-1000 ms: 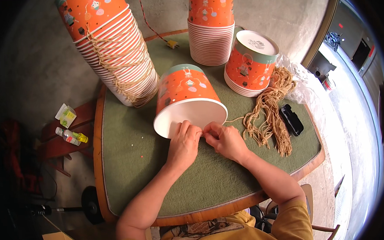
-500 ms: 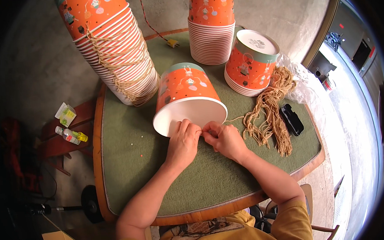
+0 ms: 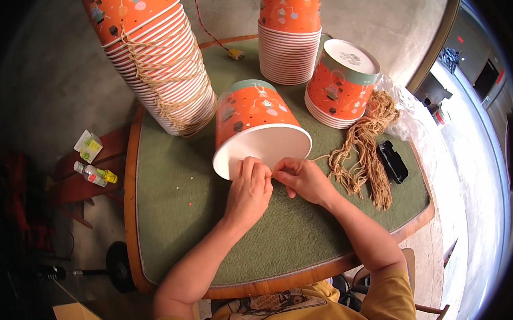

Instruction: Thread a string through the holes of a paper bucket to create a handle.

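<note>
An orange paper bucket [image 3: 251, 111] with a teal band and white rim lies tilted on the green-topped table, its white inside facing me. My left hand [image 3: 249, 189] is closed at the near rim, its fingertips reaching just inside the opening. Beside it, my right hand [image 3: 303, 181] pinches thumb and forefinger together, apparently on a thin tan cord that is mostly hidden by the fingers. From the bucket's right side a strand of cord [image 3: 320, 157] runs toward a loose bundle of tan cords [image 3: 368, 155].
Left of the bucket leans a tall stack of buckets [image 3: 167, 78] draped with cords. Behind stand another stack [image 3: 290, 50] and an upturned short stack [image 3: 343, 84]. A black case [image 3: 393, 162], clear plastic bag [image 3: 406, 107] and yellow plug [image 3: 236, 54] lie on the table [image 3: 180, 243].
The view has shifted slightly, so most things sit a little further right. My fingers have moved a little at the bucket's rim; the right-hand fingers have loosened slightly from their tighter curl.
</note>
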`<state>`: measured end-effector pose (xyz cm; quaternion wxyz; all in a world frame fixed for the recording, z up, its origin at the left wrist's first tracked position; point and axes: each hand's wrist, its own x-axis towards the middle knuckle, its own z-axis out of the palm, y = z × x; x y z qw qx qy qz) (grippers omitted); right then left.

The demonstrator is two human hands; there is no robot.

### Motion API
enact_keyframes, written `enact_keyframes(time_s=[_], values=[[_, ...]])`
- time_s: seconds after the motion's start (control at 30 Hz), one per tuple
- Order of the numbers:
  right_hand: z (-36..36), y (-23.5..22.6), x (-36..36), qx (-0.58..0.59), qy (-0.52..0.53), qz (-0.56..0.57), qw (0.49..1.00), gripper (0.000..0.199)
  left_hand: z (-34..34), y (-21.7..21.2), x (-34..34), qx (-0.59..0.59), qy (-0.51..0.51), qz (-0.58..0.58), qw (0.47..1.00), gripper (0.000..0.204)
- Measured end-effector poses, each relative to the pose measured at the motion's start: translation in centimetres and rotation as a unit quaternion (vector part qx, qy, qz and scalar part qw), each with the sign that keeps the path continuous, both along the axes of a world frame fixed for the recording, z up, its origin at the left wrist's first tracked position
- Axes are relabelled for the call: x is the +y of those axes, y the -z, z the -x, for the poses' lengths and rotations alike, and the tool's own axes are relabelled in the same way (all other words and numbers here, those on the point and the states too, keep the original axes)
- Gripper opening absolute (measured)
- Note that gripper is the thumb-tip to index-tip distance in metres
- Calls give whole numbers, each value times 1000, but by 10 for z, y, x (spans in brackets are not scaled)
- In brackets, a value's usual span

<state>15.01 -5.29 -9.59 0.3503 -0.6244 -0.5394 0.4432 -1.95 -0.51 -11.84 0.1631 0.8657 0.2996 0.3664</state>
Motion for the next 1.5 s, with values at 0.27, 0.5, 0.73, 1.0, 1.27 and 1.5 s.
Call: enact_keyframes(time_s=[0.27, 0.5, 0.73, 1.0, 1.27, 1.5], values=[[0, -2, 0, 8, -2, 5, 1000, 11, -2, 1, 0, 12, -18, -34, 999, 22], [1, -1, 0, 11, 3, 10, 1000, 13, -4, 1, 0, 6, -23, -44, 999, 18], [0, 6, 2, 40, 14, 7, 999, 13, -7, 5, 1, 20, -34, -65, 997, 19], [8, -6, -3, -47, 11, -9, 999, 12, -5, 7, 3, 14, -29, -23, 999, 20], [4, -5, -4, -73, 5, -15, 997, 12, 4, 1, 0, 40, 14, 46, 998, 23], [2, -5, -4, -97, -8, -9, 995, 21, 5, -1, -2, 51, -5, 46, 998, 31]])
